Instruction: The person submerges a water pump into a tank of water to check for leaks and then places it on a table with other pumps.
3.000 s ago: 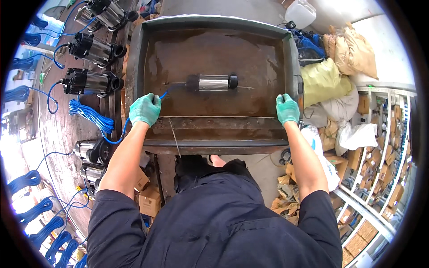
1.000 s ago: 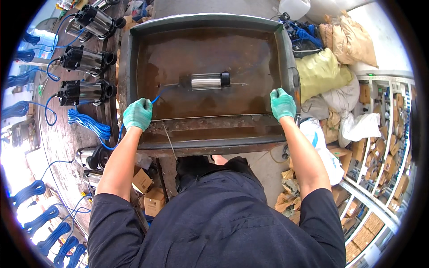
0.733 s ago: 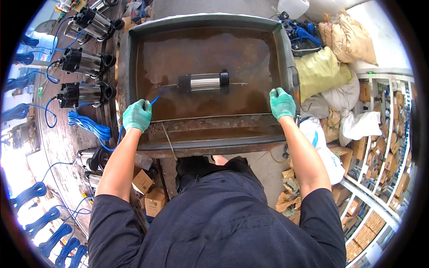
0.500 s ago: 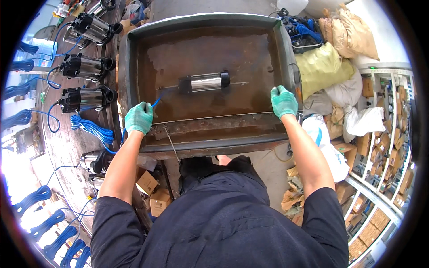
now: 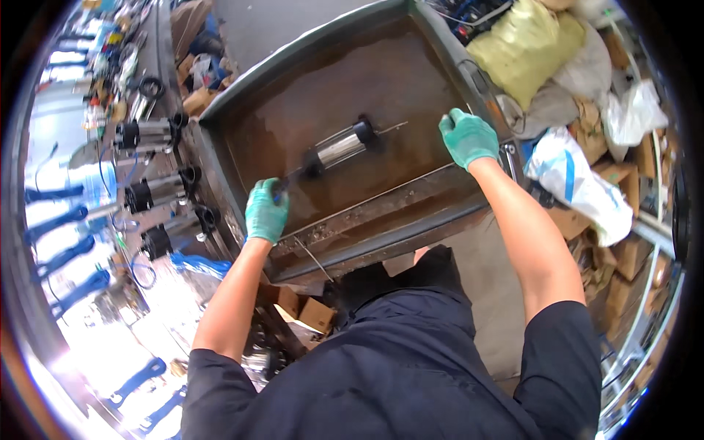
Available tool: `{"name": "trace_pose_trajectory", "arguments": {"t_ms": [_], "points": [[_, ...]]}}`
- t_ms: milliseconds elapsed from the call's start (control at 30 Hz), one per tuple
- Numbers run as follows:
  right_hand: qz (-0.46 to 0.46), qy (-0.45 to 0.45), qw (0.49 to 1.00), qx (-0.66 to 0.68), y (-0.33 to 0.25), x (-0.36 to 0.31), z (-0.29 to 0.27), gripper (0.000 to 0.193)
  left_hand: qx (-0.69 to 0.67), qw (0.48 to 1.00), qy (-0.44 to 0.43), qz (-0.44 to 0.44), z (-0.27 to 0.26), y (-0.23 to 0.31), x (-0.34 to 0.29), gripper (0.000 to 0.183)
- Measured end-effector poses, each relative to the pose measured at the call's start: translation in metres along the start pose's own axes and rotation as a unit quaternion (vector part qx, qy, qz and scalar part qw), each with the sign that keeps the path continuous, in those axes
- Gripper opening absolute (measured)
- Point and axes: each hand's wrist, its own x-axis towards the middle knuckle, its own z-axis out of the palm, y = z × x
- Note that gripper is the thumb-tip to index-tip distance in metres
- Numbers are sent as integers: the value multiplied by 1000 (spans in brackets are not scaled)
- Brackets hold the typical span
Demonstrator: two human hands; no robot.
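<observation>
A silver cylindrical submersible pump (image 5: pixel 342 149) with black ends lies tilted in brown water inside a grey trough (image 5: pixel 233 192). Thin rods or cords stick out from both of its ends. At the trough's near left, my left hand (image 5: pixel 266 213) in a green glove has its fingers closed on a blue cable (image 5: pixel 278 196) leading towards the pump, mostly hidden by the glove. My right hand (image 5: pixel 469 139), gloved in green too, hovers by the trough's right side. Its fingers are loosely bent and apart, and nothing shows in them.
More silver and black pumps (image 5: pixel 152 192) with bundled blue cables (image 5: pixel 82 292) stand on the bench to the left. Sacks (image 5: pixel 529 51), a white bag (image 5: pixel 579 183) and shelving lie to the right. Cardboard boxes (image 5: pixel 317 314) sit below the trough's near left edge.
The whole view has turned, so trough and pump now slant up to the right. My left hand has moved in over the trough, closer to the pump's end. My right hand's fingers have loosened.
</observation>
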Motion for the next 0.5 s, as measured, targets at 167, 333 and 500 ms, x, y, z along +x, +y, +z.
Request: {"name": "trace_pose_trajectory", "arguments": {"t_ms": [167, 333, 500], "points": [[2, -5, 999, 37, 0, -1, -5, 33, -206, 964, -142, -93, 51, 79, 86, 32], [8, -5, 999, 48, 4, -2, -5, 33, -265, 872, -293, -289, 90, 154, 145, 32], [10, -6, 998, 63, 6, -4, -4, 32, -335, 822, -293, -356, 110, 158, 160, 25]]}}
